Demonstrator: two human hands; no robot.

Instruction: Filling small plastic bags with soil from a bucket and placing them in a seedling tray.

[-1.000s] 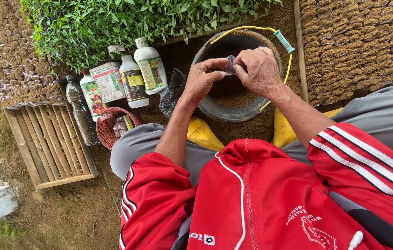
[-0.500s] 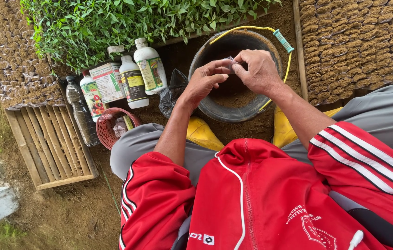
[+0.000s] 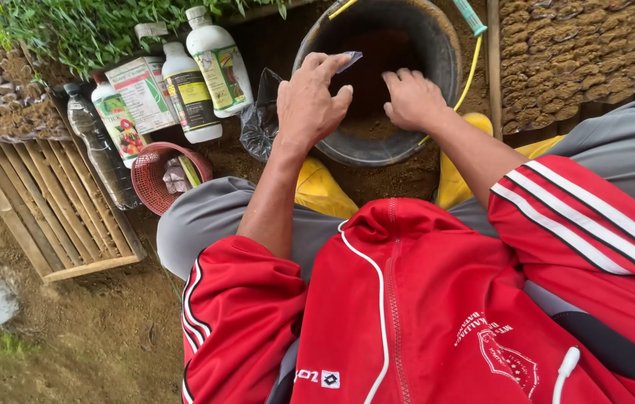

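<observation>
Hands (image 3: 310, 101) apart now, left pinching scrap (image 3: 349, 60).

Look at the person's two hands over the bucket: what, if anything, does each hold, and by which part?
The left hand pinches a small grey packet by one end between its fingertips. The right hand holds nothing; it reaches into the black bucket.

I see red jacket (image 3: 407, 299) with white stripes, yellow boots (image 3: 321, 191), black bucket (image 3: 437, 67), red mesh basket (image 3: 154, 176), white bottles (image 3: 190, 93).
</observation>
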